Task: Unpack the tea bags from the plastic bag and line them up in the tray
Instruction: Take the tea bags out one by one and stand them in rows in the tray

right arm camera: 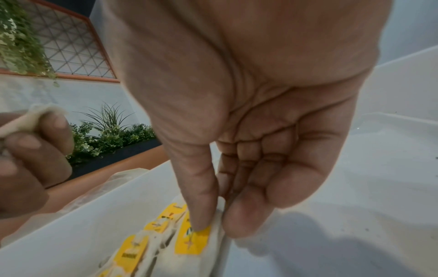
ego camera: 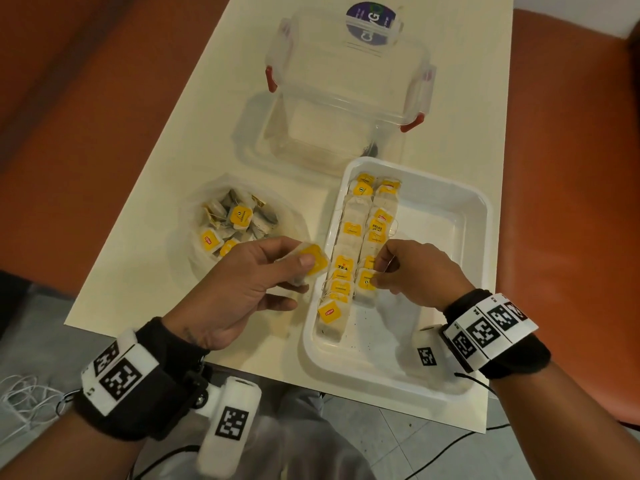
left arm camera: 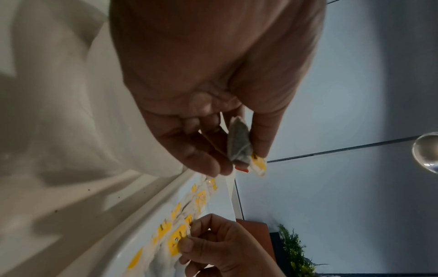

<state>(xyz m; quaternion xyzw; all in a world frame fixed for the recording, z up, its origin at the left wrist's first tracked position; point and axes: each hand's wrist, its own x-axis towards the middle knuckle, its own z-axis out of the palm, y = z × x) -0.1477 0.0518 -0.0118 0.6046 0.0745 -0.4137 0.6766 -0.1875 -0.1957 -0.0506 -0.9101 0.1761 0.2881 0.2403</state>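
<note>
A white tray (ego camera: 446,216) on the table holds two rows of tea bags (ego camera: 349,233) with yellow tags along its left side. My right hand (ego camera: 384,271) pinches the nearest tea bag of the second row (ego camera: 366,285) between thumb and fingers; the right wrist view shows the thumb on its yellow tag (right arm camera: 192,241). My left hand (ego camera: 294,268) hovers just left of the tray and grips another tea bag (ego camera: 311,261) with a yellow tag, also seen pinched edge-on as a tea bag (left arm camera: 239,144) in the left wrist view. The clear plastic bag (ego camera: 235,220) of loose tea bags lies left of the tray.
A clear plastic storage box (ego camera: 311,133) stands behind the tray, its lid with red clips (ego camera: 349,64) leaning on it. Orange seating (ego camera: 571,168) flanks the narrow cream table (ego camera: 138,265). The tray's right half is bare.
</note>
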